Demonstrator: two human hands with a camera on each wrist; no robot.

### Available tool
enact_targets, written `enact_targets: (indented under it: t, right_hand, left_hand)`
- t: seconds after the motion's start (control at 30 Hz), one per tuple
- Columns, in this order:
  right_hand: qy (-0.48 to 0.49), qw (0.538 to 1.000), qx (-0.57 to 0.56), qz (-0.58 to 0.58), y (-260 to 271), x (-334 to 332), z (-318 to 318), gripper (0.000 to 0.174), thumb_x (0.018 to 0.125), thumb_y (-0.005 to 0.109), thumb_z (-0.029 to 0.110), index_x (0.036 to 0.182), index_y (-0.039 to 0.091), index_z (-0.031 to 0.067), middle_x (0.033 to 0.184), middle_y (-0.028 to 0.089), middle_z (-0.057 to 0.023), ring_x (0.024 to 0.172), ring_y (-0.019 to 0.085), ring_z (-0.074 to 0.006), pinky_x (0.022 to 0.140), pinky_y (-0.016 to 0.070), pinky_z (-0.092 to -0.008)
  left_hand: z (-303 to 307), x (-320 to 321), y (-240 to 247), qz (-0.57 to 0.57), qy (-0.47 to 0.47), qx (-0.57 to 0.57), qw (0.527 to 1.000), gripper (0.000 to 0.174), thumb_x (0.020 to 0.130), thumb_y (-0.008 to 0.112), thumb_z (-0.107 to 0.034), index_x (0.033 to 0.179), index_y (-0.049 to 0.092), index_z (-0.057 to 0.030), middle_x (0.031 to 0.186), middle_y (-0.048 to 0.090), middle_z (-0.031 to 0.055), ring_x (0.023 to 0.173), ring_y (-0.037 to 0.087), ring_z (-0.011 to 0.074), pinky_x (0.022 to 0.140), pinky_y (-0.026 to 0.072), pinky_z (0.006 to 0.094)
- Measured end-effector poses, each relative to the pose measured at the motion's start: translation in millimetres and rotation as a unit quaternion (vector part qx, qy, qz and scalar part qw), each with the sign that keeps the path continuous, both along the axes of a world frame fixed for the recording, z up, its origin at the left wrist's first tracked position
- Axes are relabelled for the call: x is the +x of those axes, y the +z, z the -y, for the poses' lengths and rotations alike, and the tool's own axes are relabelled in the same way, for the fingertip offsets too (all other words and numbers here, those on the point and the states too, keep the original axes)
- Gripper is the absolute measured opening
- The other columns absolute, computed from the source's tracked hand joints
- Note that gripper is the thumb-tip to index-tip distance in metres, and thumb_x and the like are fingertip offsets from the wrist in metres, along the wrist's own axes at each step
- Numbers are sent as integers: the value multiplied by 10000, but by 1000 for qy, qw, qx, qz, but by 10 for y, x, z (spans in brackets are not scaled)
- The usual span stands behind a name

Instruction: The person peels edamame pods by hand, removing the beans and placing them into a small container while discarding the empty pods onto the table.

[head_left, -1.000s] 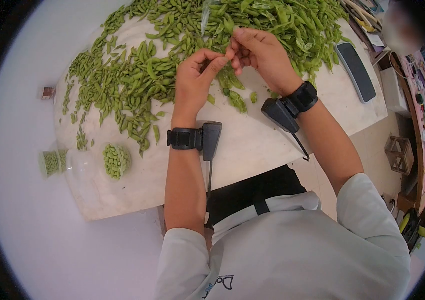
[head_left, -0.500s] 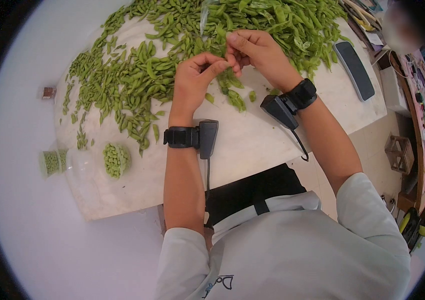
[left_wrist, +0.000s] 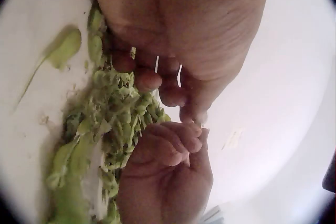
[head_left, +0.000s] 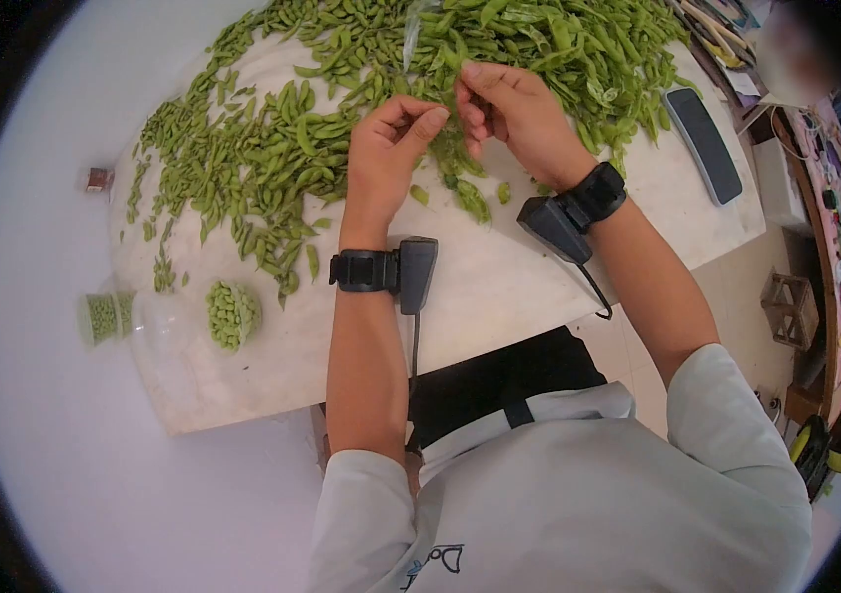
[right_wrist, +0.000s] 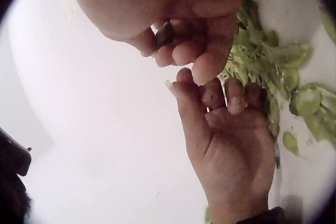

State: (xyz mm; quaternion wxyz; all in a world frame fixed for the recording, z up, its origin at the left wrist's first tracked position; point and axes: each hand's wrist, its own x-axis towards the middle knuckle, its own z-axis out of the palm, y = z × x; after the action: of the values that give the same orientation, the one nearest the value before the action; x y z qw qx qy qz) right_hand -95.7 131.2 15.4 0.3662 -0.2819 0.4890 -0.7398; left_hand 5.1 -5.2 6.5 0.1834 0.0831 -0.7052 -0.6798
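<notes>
My right hand (head_left: 519, 114) is raised over the front of the soybean pod heap, thumb and fingers pinching a green pod (right_wrist: 164, 34), mostly hidden by the fingers. Facing it from the left is my left hand (head_left: 388, 148), its thumb and index fingertips close together; I cannot tell whether they hold anything. In the left wrist view, the fingertips of both hands come right up to each other. Several green soybean pods (head_left: 292, 138) spread across the table (head_left: 480, 287) below, with a denser pile (head_left: 578, 59) behind the right hand.
A clear cup of shelled green beans (head_left: 230, 314) is at the table's left front, with another tub of beans (head_left: 102, 318) farther left. Loose flattened pods (head_left: 470, 201) lie just below the hands. A phone (head_left: 703, 145) lies at the right edge.
The hands came together half a second ago and have now parted slightly. The right hand has shifted a little to the right, away from the left fingertips.
</notes>
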Motion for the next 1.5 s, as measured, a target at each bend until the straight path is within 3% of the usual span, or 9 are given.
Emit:
enact_targets:
  t: [0.1, 0.2, 0.4, 0.6, 0.7, 1.0, 1.1, 1.3, 1.5]
  right_hand:
    - [-69, 998, -7, -5, 43, 39, 12, 333, 962, 440, 319, 820, 537, 33, 682, 531, -23, 600, 508, -100, 544, 463, -253]
    - [-57, 998, -8, -17, 23, 18, 5, 331, 964, 436, 316, 831, 544, 32, 717, 571, -43, 619, 540, -106, 551, 471, -257]
    - [-33, 999, 11, -22, 21, 4, -10, 324, 960, 449, 315, 817, 531, 36, 602, 463, -2, 532, 445, -88, 512, 424, -247]
    - [6, 999, 7, -41, 13, 30, 8, 361, 930, 511, 343, 737, 529, 38, 540, 385, 34, 448, 398, -63, 442, 400, -231]
    - [55, 996, 19, -69, 46, 70, 4, 373, 923, 524, 351, 715, 524, 41, 540, 379, 40, 443, 367, -55, 435, 396, -225]
    - [80, 995, 31, -52, 11, 72, 5, 373, 925, 519, 352, 715, 520, 43, 539, 374, 43, 449, 371, -47, 432, 394, -223]
    - [96, 995, 18, -21, 5, 67, 6, 366, 930, 510, 348, 720, 514, 48, 535, 363, 45, 448, 360, -48, 433, 387, -229]
    - [145, 989, 20, 24, 0, 56, -18, 352, 938, 495, 334, 717, 496, 59, 552, 348, 51, 462, 343, -54, 455, 384, -246]
    - [127, 991, -21, 37, 35, 141, 23, 337, 945, 484, 322, 769, 512, 36, 568, 366, 45, 492, 357, -63, 494, 396, -246]
  left_hand:
    - [1, 13, 17, 13, -8, -15, 1000, 166, 854, 639, -200, 880, 626, -36, 727, 542, -44, 643, 429, 48, 593, 349, 194]
    - [6, -1, -16, 11, -12, -19, 1000, 161, 853, 638, -196, 885, 628, -38, 728, 545, -43, 651, 431, 48, 599, 353, 197]
    - [12, 3, -12, 29, -12, -41, 999, 156, 867, 609, -170, 933, 623, -29, 745, 548, -25, 657, 433, 60, 606, 357, 200]
    - [27, -28, 4, -75, 21, 83, 993, 223, 904, 546, -165, 1068, 561, -14, 778, 547, 12, 668, 451, 82, 611, 368, 210]
    - [51, -13, -20, -70, 1, 66, 995, 241, 903, 546, -161, 1088, 548, -7, 774, 549, 13, 675, 467, 83, 621, 377, 210]
    - [61, 2, -36, -94, 2, 79, 992, 220, 856, 623, -146, 1020, 631, -1, 934, 635, 23, 732, 513, 63, 638, 408, 202]
    - [25, 7, -5, -93, 16, 67, 993, 216, 859, 584, -107, 1038, 604, 12, 837, 596, 11, 705, 510, 87, 658, 410, 206]
    - [56, 31, -20, -78, 5, 47, 996, 148, 847, 605, -60, 989, 598, -19, 904, 597, 31, 740, 523, 93, 667, 421, 221]
    - [-21, -28, -83, -194, 30, 143, 970, 128, 811, 665, -49, 885, 562, -61, 995, 551, 50, 781, 504, 120, 663, 415, 256]
